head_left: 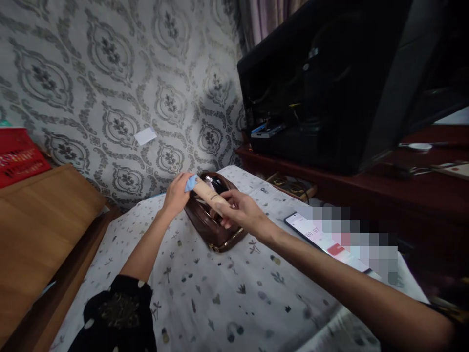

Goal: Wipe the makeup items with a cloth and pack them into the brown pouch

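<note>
My right hand (238, 210) is closed round the lower end of a beige cosmetic tube (209, 193), which tilts up to the left. At the tube's upper end, my left hand (178, 194) pinches a small light-blue cloth (191, 183) pressed against it. Beneath both hands lies an open brown leather toiletry bag (205, 226) with a gold zip. Dark and shiny items (216, 183) show inside it, partly hidden by the tube and my hands.
The bag rests on a white patterned cloth (220, 293). A lit phone (326, 242) lies to the right. Wooden furniture (47, 234) with a red bag (22, 156) stands left. A black television (308, 98) sits on a dark red stand (267, 164), above a small box (291, 186).
</note>
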